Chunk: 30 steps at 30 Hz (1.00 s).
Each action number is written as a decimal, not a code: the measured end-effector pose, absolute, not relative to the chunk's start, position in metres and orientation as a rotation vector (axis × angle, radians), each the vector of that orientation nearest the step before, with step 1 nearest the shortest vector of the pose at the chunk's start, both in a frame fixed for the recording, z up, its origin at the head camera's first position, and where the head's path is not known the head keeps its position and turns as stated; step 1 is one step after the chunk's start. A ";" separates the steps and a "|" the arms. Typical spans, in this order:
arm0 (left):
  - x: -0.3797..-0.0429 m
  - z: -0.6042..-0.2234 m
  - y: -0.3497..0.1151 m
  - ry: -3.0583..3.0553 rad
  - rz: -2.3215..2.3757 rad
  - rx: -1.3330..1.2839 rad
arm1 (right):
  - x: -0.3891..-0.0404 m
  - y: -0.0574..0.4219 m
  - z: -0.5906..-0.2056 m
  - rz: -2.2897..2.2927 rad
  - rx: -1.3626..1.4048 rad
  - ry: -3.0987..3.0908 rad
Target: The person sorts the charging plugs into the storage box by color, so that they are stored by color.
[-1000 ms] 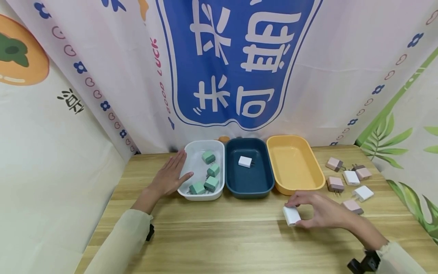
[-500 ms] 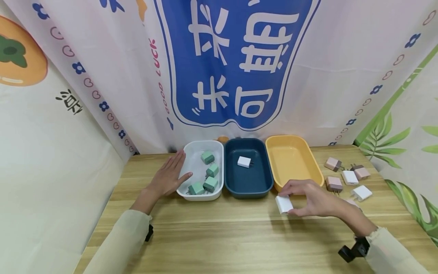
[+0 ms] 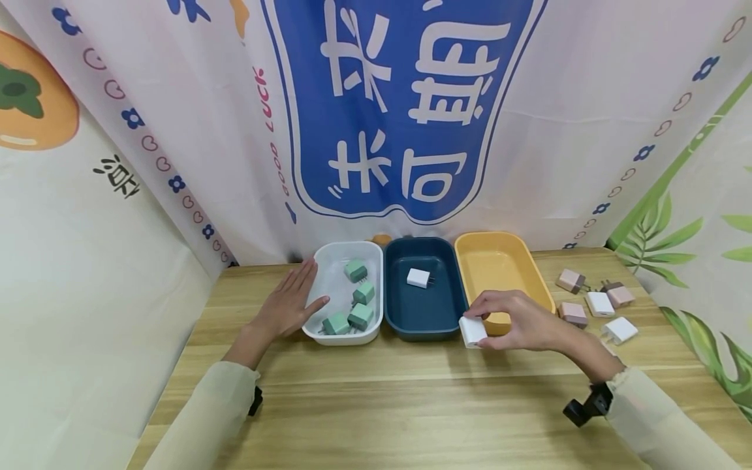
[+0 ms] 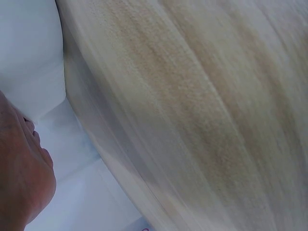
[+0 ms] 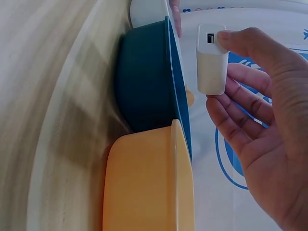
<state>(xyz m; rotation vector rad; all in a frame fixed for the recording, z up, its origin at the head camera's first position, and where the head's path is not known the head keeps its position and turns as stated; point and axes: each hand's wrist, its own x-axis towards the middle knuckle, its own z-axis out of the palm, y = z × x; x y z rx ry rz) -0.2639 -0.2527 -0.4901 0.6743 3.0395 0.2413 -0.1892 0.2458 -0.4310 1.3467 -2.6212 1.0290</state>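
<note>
Head view: white charger (image 3: 473, 331) pinched in the right hand's fingertips, the right hand (image 3: 517, 320) otherwise loose.
It's above the table (image 3: 376, 405), near the blue tray (image 3: 405, 310) and yellow tray (image 3: 499, 264); left hand (image 3: 286, 303), straight-fingered, rests against the white tray (image 3: 331, 267).

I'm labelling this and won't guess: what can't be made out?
- Right wrist view: the held white charger's prong side, hidden behind its body.
- Left wrist view: part of the left hand, cut off by the left edge.
- Head view: part of the yellow tray's near wall, behind the right hand.
</note>
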 end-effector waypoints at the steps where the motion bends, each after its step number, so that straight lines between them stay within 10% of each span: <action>1: -0.264 -0.490 -0.253 3.040 0.244 0.677 | -0.191 0.244 -0.431 1.023 1.349 -2.622; 30: -0.265 -0.490 -0.253 3.024 0.228 0.667 | -0.242 0.199 -0.427 0.980 1.360 -2.660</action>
